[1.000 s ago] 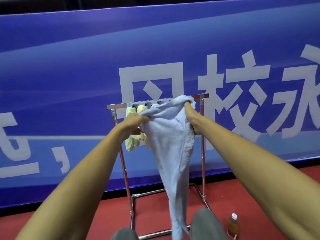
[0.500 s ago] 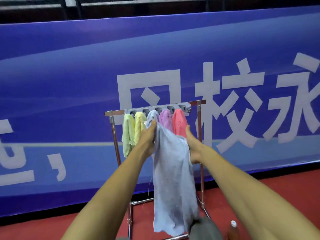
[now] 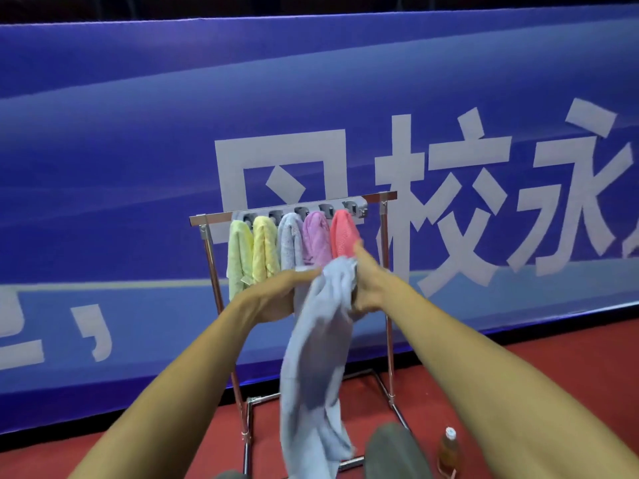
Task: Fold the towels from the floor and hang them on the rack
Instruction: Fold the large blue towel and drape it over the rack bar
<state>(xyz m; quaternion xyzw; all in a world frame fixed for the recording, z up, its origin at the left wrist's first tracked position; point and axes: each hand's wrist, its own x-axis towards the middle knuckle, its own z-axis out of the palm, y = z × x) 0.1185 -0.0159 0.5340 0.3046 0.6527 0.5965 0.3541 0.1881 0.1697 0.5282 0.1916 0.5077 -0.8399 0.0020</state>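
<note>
A pale blue-grey towel (image 3: 316, 357) hangs down between my two hands, its top bunched in front of the rack. My left hand (image 3: 280, 293) holds its top edge from the left, fingers stretched toward the cloth. My right hand (image 3: 368, 285) grips the bunched top from the right. Behind them stands a chrome rack (image 3: 207, 219) with a strip of hooks. From it hang a light green towel (image 3: 238, 254), a yellow towel (image 3: 265, 248), a grey towel (image 3: 290, 243), a purple towel (image 3: 316, 238) and a coral towel (image 3: 343, 233).
A big blue banner (image 3: 138, 150) with white characters stands right behind the rack. The floor (image 3: 553, 368) is red. A small bottle of amber liquid (image 3: 448, 451) stands by the rack's right foot. My grey shoe (image 3: 394, 451) shows at the bottom.
The held towel has come down from the rack's top bar to below the hooks, uncovering the hanging towels. My hands have drawn closer together and the cloth is more bunched.
</note>
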